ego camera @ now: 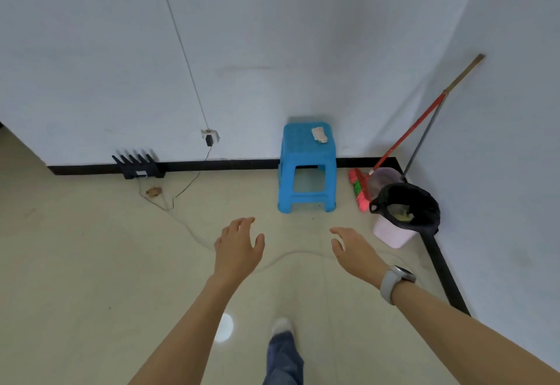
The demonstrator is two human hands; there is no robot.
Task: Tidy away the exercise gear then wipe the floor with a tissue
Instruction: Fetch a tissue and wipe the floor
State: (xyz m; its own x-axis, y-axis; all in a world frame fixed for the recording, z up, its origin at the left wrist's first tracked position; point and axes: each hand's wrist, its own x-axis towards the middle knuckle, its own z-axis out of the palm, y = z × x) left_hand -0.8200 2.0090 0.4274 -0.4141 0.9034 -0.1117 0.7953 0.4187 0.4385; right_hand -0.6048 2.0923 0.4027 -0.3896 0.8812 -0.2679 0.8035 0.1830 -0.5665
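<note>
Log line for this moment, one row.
left hand: open, empty | right hand: open, empty | tissue: on blue stool, untouched | floor: not yet wiped

Nothing readable here tbh. The black multi-antenna router (pixel 138 166) on the floor by the wall has a small white sticker on its front, but the print is way too tiny and blurry to make out. The grey-strapped smartwatch (pixel 397 281) on the right wrist shows only a dark face, no digits. The blue plastic stool (pixel 307 169) and the pale pink plastic bin with a black liner (pixel 400 218) carry no visible logo or label afaict.
</note>
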